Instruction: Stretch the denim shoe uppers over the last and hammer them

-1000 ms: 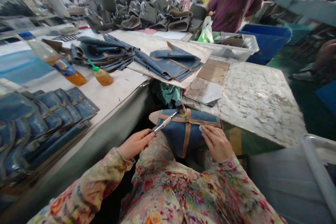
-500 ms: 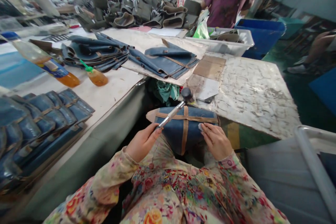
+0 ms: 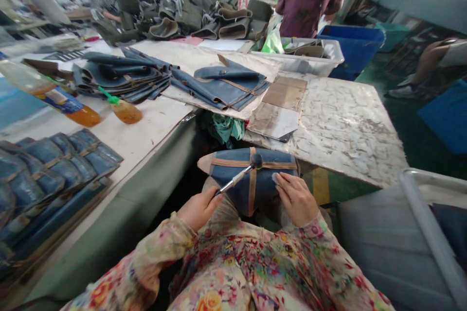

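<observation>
My left hand (image 3: 200, 208) is closed round the handle of a hammer (image 3: 237, 178) with a silver shaft and a round black head. That head is over the crossing of two tan straps on a blue leather piece (image 3: 233, 184), which lies across my lap. At the right part of the blue piece, my right hand (image 3: 297, 198) has its fingers pressed together on a small whitish thing (image 3: 275, 178) that I cannot make out fully. The fingertips are close to the end of the horizontal strap.
On the left bench lie overlapping blue strapped pieces (image 3: 54, 160), a large bottle (image 3: 69, 107) and a small green-tipped bottle (image 3: 124, 111). Folded blue leather (image 3: 226, 82) lies ahead. A worn board (image 3: 346, 126) and grey bin (image 3: 383, 238) stand right. A person in maroon (image 3: 310, 0) is beyond.
The hammer head has come down from above the far edge of the blue piece to the strap crossing. My right hand keeps its place on the piece. The view has shifted slightly.
</observation>
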`<state>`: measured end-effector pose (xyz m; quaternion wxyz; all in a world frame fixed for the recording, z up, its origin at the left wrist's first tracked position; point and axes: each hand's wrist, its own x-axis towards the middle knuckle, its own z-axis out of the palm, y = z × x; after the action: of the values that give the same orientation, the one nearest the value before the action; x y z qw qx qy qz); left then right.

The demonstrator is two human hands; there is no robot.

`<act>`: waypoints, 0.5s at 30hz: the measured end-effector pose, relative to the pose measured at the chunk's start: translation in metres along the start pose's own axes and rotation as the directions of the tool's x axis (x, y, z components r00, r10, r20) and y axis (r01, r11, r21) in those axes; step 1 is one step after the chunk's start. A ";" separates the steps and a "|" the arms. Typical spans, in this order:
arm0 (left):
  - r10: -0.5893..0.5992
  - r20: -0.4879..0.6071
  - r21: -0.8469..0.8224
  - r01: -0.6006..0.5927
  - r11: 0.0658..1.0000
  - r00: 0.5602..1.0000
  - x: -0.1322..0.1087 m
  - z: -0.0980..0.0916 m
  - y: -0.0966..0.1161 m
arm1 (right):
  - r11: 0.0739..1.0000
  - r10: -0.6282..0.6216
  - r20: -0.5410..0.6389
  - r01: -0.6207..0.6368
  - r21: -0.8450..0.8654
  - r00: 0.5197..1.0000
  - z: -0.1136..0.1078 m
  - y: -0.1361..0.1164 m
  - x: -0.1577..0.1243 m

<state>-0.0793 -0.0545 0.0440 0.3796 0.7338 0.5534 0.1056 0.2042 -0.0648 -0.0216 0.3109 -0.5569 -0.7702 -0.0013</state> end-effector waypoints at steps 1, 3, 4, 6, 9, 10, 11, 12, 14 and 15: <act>0.000 0.022 0.015 -0.001 1.000 1.000 0.002 0.002 0.001 | 1.000 -0.001 -0.001 0.001 -0.003 1.000 0.000 -0.001 -0.001; 0.030 0.008 0.018 -0.030 0.999 1.000 0.005 0.007 0.005 | 1.000 0.001 0.003 -0.001 -0.007 1.000 -0.001 -0.001 -0.004; 0.055 -0.014 0.009 -0.055 0.998 0.998 0.007 0.008 0.007 | 1.000 0.007 0.010 -0.007 -0.008 1.000 -0.002 -0.002 -0.006; 0.090 -0.039 -0.004 -0.090 0.996 0.995 0.010 0.011 0.010 | 1.000 0.027 0.016 -0.027 -0.010 1.000 -0.003 -0.002 -0.009; 0.045 0.028 0.054 -0.047 0.997 0.999 0.015 0.013 0.011 | 0.999 0.046 0.008 -0.046 -0.017 0.999 -0.005 -0.004 -0.013; 0.021 0.054 0.085 -0.025 0.996 0.998 0.016 0.014 0.010 | 0.999 0.046 0.006 -0.046 -0.018 0.999 -0.006 -0.004 -0.013; 0.007 0.069 0.105 -0.015 0.994 0.998 0.017 0.015 0.010 | 0.999 0.044 0.007 -0.044 -0.018 0.999 -0.006 -0.004 -0.014; 0.012 0.063 0.107 -0.018 0.994 0.998 0.017 0.015 0.009 | 0.999 0.042 0.010 -0.042 -0.017 0.999 -0.006 -0.004 -0.014; 0.060 0.014 0.072 -0.061 0.996 0.998 0.017 0.015 0.010 | 0.999 0.040 0.012 -0.040 -0.012 0.999 -0.006 -0.004 -0.015; 0.076 -0.006 0.059 -0.076 0.995 0.997 0.017 0.016 0.010 | 0.999 0.043 0.011 -0.043 -0.010 0.999 -0.006 -0.003 -0.015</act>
<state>-0.0567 -0.0474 0.0358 0.3512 0.7647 0.5296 0.1066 0.2070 -0.0813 -0.0226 0.3040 -0.5746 -0.7599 0.0046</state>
